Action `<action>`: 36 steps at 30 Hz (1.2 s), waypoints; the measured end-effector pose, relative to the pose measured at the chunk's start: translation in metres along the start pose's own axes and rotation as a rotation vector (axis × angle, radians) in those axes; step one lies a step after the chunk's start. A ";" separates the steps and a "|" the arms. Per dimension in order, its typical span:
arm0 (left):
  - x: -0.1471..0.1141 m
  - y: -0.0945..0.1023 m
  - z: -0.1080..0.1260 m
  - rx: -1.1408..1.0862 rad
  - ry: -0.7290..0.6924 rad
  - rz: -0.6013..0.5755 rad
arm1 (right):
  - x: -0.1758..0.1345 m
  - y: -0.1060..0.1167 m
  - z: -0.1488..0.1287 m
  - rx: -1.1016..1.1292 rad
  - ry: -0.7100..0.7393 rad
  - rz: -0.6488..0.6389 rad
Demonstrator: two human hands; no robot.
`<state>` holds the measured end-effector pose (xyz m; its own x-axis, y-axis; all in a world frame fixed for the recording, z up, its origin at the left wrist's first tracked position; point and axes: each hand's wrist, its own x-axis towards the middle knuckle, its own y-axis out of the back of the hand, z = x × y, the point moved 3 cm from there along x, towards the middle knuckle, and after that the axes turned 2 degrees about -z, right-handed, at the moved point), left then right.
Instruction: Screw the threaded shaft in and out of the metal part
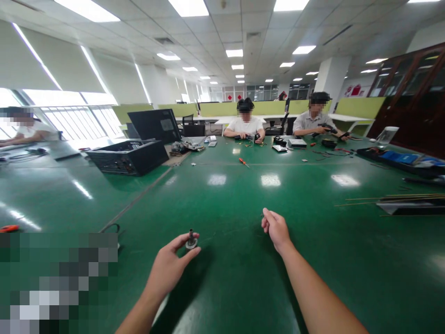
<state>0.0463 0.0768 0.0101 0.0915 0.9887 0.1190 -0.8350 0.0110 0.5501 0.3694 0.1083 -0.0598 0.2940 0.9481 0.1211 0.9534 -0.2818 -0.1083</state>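
Currently, the left hand (170, 263) grips a metal part (191, 242) between parted fingers, while the right hand (277, 229) pinches a tiny dark piece (262, 215), the two unjoined.

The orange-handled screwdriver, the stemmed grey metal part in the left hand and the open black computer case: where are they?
Orange-handled screwdriver (242, 161), head view: on its handle.
Stemmed grey metal part (191, 239), head view: low on its stem.
Open black computer case (144, 160), head view: on its side wall.
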 end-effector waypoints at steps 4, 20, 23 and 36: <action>-0.044 0.054 -0.054 0.174 0.058 0.135 | -0.003 0.000 -0.001 -0.011 0.016 -0.017; -0.082 0.023 0.032 0.372 -0.601 0.290 | -0.054 -0.034 -0.022 0.100 -0.195 -0.808; -0.064 -0.036 0.064 0.248 -0.774 0.020 | -0.067 -0.043 -0.025 0.103 -0.243 -0.986; -0.056 0.001 0.069 0.257 -0.549 0.242 | -0.062 -0.042 -0.029 0.201 -0.248 -1.058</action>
<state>0.0772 0.0113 0.0610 0.2382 0.7375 0.6320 -0.7166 -0.3058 0.6269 0.3133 0.0574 -0.0339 -0.7070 0.7055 0.0488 0.6799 0.6971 -0.2276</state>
